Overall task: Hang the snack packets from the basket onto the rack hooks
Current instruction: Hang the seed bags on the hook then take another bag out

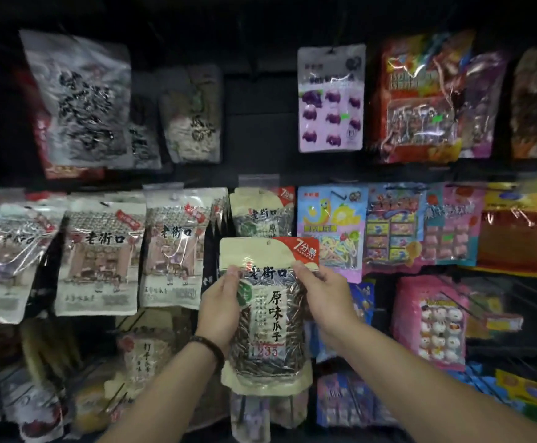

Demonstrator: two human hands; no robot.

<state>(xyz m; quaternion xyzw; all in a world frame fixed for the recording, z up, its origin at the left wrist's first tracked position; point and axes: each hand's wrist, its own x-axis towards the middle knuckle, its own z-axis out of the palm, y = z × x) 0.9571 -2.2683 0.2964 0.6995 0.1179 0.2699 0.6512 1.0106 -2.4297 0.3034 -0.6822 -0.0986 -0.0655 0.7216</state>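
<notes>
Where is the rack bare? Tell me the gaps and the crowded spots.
Top row: bare dark panel between the grey seed packet and the purple gummy packet. Middle row, behind the held seed packet, is crowded edge to edge.

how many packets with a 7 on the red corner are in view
2: the held packet between left hand and right hand; the hanging packet just above it. Others may hide behind.
</notes>
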